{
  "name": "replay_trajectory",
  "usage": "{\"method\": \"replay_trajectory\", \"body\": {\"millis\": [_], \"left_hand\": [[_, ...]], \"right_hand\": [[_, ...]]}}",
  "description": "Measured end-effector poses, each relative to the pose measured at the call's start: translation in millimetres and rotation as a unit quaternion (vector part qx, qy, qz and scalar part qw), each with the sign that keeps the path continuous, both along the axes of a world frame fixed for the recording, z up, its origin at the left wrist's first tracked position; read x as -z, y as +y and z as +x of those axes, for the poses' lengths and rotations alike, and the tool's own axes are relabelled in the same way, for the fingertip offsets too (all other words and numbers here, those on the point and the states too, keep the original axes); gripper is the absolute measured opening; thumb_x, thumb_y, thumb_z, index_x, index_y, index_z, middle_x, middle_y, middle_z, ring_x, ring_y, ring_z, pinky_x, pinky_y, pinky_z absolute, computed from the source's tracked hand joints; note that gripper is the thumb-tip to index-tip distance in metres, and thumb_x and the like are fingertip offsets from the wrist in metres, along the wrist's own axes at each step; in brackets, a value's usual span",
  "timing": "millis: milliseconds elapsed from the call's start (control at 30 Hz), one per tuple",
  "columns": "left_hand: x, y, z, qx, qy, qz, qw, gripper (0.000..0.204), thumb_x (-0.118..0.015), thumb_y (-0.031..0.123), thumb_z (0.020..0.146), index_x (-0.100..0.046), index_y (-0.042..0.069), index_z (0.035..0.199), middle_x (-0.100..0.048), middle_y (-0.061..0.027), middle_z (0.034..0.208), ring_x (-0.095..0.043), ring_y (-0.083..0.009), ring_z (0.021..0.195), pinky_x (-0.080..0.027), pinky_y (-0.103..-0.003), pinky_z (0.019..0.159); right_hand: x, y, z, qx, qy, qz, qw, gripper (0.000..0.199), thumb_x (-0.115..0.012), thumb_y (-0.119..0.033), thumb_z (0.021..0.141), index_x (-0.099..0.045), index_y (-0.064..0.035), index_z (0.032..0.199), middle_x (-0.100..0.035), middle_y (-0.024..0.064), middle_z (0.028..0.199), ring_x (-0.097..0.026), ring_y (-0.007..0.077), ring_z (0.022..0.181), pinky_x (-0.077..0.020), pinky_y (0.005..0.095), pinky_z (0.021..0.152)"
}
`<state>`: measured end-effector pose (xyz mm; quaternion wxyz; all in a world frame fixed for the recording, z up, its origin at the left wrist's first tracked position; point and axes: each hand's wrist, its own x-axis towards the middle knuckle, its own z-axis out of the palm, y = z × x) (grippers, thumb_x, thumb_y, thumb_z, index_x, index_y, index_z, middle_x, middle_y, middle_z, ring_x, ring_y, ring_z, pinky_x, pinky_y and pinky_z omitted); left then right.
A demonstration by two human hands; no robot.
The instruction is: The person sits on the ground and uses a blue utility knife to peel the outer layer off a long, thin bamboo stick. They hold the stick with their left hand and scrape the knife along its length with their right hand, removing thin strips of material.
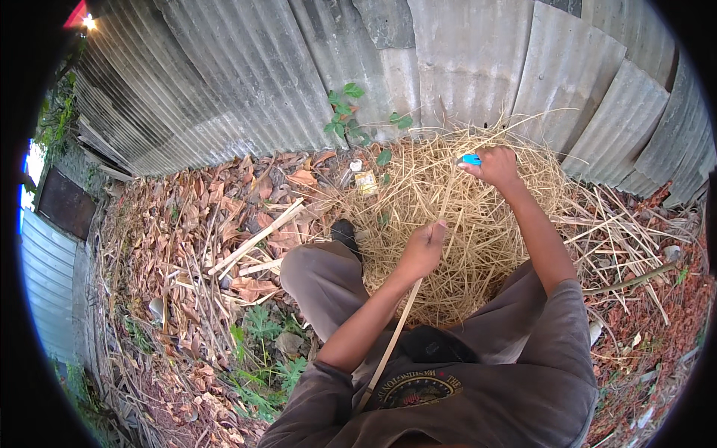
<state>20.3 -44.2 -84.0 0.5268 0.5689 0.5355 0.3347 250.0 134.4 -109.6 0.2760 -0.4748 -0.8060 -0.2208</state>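
Observation:
My left hand (pixel 423 252) is closed around a long, thin, pale strip (pixel 398 328) that looks like split bamboo. Its lower end lies against my shirt, and the upper part slants away past the hand toward the blue tool. Farther off and to the right, my right hand (pixel 499 167) grips a bright blue utility knife (pixel 470 160), with its tip at the strip's far end. Whether the blade touches the strip is too small to make out. Beneath both hands spreads a heap of straw-coloured shavings (pixel 478 246), between my bent legs.
Corrugated metal sheets (pixel 470 67) form a wall along the far side. Dry brown leaves (pixel 187 216) cover the left ground, with split pale sticks (pixel 258 237) on them. Thin strips (pixel 620 231) lie scattered at right. A small yellow packet (pixel 366 183) rests beside the heap.

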Motion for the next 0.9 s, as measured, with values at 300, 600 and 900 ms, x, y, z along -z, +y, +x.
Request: {"method": "replay_trajectory", "body": {"millis": [300, 600, 900], "left_hand": [[7.0, 5.9, 8.8, -0.030, 0.015, 0.102, 0.994, 0.039, -0.042, 0.033, 0.101, -0.048, 0.005, 0.074, -0.042, 0.0010, 0.056, -0.037, -0.0113, 0.048, -0.034, -0.031, 0.049], [0.4, -11.4, 8.4, -0.013, -0.286, -0.217, 0.933, 0.037, -0.041, 0.041, 0.101, -0.043, 0.013, 0.076, -0.032, 0.0074, 0.054, -0.029, -0.0066, 0.040, -0.024, -0.024, 0.038], [1.1, -9.8, 22.4, -0.046, -0.156, -0.060, 0.985, 0.042, -0.039, 0.033, 0.103, -0.040, 0.010, 0.067, -0.035, 0.0052, 0.056, -0.029, -0.0054, 0.048, -0.029, -0.025, 0.045]], "right_hand": [[49.7, -31.0, -69.9, 0.087, 0.557, -0.502, 0.655, 0.074, -0.036, -0.070, 0.090, -0.055, -0.0062, 0.058, -0.046, 0.0112, 0.047, -0.041, 0.0204, 0.038, -0.0381, 0.0370, 0.041], [4.2, 5.1, 4.4, -0.049, -0.012, 0.034, 0.998, 0.070, -0.050, -0.077, 0.076, -0.061, -0.0109, 0.058, -0.053, 0.0060, 0.046, -0.054, 0.0224, 0.041, -0.0427, 0.0356, 0.043], [1.2, -35.1, -53.9, 0.068, 0.293, -0.277, 0.913, 0.077, -0.035, -0.069, 0.090, -0.060, -0.0026, 0.060, -0.052, 0.0180, 0.051, -0.055, 0.0357, 0.052, -0.0433, 0.0459, 0.054]]}}
